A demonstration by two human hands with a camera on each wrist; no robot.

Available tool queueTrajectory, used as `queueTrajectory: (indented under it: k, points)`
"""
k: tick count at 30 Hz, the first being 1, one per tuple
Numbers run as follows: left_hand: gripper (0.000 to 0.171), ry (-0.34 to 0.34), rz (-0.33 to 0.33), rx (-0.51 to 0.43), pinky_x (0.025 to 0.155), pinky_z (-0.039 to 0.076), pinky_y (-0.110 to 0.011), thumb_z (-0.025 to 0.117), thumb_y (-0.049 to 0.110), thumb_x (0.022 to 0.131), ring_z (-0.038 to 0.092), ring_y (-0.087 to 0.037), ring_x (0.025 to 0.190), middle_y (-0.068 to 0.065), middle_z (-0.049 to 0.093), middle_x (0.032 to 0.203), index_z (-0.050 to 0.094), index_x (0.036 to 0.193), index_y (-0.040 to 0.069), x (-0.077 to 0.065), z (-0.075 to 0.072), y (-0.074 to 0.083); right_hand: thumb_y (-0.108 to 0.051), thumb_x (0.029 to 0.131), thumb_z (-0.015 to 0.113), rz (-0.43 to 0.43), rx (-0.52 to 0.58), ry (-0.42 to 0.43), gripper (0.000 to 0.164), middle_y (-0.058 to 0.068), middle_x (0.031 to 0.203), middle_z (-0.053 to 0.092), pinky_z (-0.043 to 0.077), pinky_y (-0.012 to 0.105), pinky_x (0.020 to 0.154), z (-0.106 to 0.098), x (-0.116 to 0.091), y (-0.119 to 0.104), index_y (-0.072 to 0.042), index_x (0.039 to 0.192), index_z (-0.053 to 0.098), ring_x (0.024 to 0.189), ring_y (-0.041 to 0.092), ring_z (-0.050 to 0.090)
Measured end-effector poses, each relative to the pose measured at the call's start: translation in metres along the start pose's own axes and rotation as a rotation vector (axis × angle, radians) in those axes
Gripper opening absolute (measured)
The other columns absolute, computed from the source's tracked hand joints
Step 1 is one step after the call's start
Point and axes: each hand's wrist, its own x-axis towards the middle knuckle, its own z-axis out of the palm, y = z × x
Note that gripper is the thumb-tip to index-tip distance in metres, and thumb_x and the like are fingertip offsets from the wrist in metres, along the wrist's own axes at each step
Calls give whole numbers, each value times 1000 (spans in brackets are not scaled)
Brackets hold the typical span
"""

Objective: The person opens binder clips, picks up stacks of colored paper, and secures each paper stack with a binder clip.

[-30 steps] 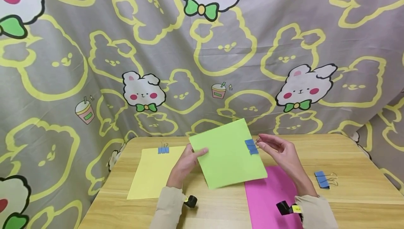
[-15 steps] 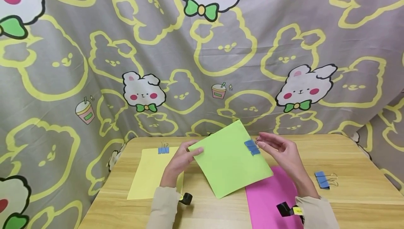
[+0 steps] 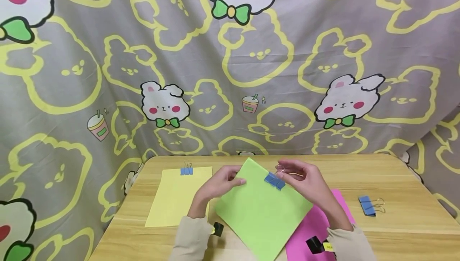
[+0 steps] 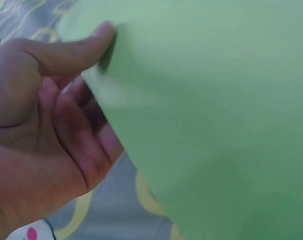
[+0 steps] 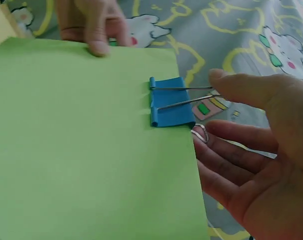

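Note:
A green sheet of paper is held up above the table, tilted corner-up. My left hand pinches its upper left edge, thumb on the front face and fingers behind. On the upper right edge sits a blue binder clip, its body astride the paper's edge. My right hand holds the clip by its wire handles. In the right wrist view the thumb is at the end of the front handle, and the index fingertip is at the rear wire loop.
A yellow sheet lies at the left with another blue binder clip on its top edge. A magenta sheet lies partly under the green one and right arm. A loose blue binder clip rests at the right. A patterned curtain hangs behind.
The green sheet has turned clockwise and come lower and nearer, its clipped edge now facing upper right. My left hand has moved right along with it; my right hand has shifted left.

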Motion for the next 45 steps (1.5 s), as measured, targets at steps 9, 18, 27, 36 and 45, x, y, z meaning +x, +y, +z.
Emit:
queueTrajectory:
  k: [9,18,27,36,45]
  points:
    - [24,97,-11,-27,56,36,-21,56,3,104,37,-10,55,-10,58,75,66,126,1,5,10,-3,-27,95,77,59,-66,-44,37,13,119,72,57,24,89,7,-2,3,-8,125,70,107,20,71]
    - [21,201,-61,-89,66,48,-23,57,1,103,59,-16,75,-18,71,99,67,122,-3,5,8,-17,-21,97,74,28,-138,-91,43,16,127,68,56,31,94,-8,-7,2,0,133,64,115,31,67]
    - [36,374,-213,-184,83,54,-31,52,2,105,67,-18,85,-20,72,106,57,140,-5,-5,-7,-49,-18,98,72,3,-455,36,36,20,118,72,56,50,92,-53,-17,2,3,127,67,111,39,68]
    - [37,510,-330,-262,72,60,-34,44,1,107,69,-22,76,-28,69,103,52,142,-10,-11,-10,-75,-23,100,69,104,-661,114,42,32,119,67,55,58,87,-111,-37,11,8,127,64,108,50,65]
    - [33,571,-368,-240,78,57,-36,45,3,107,64,-22,84,-26,65,109,53,135,-11,-13,-2,-80,-35,105,60,371,-732,-4,60,43,129,55,50,65,85,-167,-60,28,17,133,52,115,58,54]
